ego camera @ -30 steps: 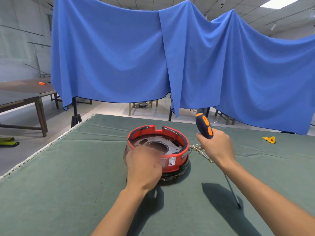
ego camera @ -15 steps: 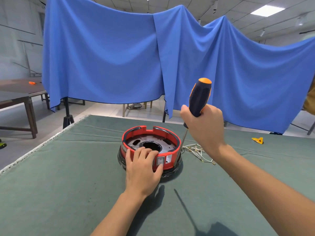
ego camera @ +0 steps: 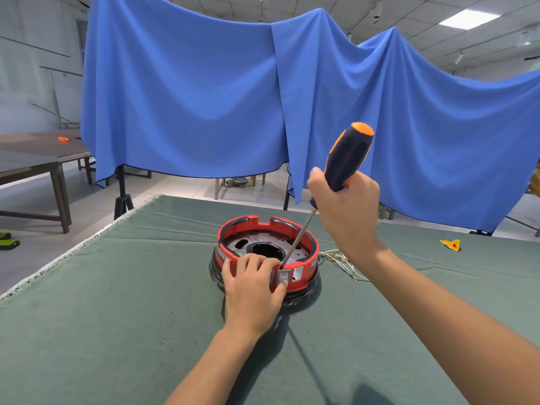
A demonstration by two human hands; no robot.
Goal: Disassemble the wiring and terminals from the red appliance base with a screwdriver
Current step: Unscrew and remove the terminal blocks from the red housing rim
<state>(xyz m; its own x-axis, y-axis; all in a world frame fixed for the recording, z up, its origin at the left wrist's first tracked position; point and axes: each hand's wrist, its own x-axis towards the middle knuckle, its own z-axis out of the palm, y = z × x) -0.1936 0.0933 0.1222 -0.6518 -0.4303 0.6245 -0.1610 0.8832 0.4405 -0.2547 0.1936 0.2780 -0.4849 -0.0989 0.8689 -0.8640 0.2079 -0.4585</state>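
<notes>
The red appliance base [ego camera: 304,239] is a round red ring with a grey metal plate inside, standing on the green table cover [ego camera: 117,302]. My left hand [ego camera: 252,290] grips its near rim, fingers over the edge and thumb beside a small grey switch [ego camera: 283,277]. My right hand [ego camera: 346,211] holds the screwdriver [ego camera: 349,154] by its dark blue and orange handle, above and right of the base. The shaft slants down-left, and its tip reaches the inside of the rim just behind the switch. A tangle of thin pale wires [ego camera: 340,258] lies on the cover right of the base.
A small yellow piece [ego camera: 451,244] lies on the cover at the far right. A blue cloth [ego camera: 204,97] hangs behind the table. Wooden tables [ego camera: 35,159] stand at the left, one bearing an orange item [ego camera: 63,139]. The table's left edge runs diagonally.
My right hand turned the screwdriver from shaft-toward-me to handle-up and brought its tip down into the base's near rim. My left hand settled its grip on the rim.
</notes>
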